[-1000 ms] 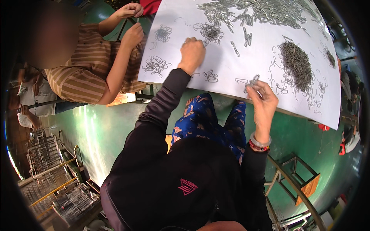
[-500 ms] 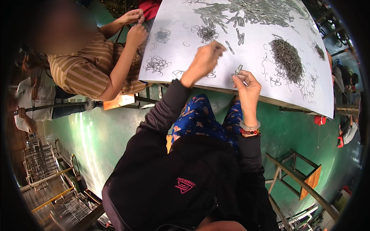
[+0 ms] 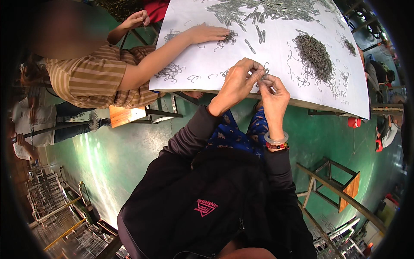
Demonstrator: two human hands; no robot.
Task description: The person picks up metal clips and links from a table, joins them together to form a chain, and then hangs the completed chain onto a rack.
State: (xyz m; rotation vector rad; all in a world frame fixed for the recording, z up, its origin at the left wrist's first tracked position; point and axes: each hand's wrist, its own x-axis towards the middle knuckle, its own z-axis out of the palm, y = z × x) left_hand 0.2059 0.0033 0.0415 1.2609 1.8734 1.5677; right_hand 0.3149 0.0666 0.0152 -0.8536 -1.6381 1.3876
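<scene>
Over the near edge of the table, my left hand (image 3: 239, 81) and my right hand (image 3: 274, 92) meet at the fingertips. My right thumb and fingers pinch a small grey metal clip (image 3: 266, 72), mostly hidden by the fingers. The left fingers are pressed together right against it; whatever is in them is too small to make out. A single metal clip (image 3: 249, 46) lies just beyond my hands, and a short row of clips (image 3: 260, 33) sits farther off. To the right is a dense heap of bent wire hooks (image 3: 314, 58).
A co-worker's hand (image 3: 210, 33) rests at a small hook pile on the left of the white tabletop (image 3: 276, 56). More hooks (image 3: 169, 72) lie near the left edge. Many clips (image 3: 276, 9) cover the far side. A wood-topped stool (image 3: 348, 192) stands at lower right.
My left hand has come back and right to meet my right hand at the clip. The co-worker's near arm has stretched across the table to a hook pile. The view has shifted slightly.
</scene>
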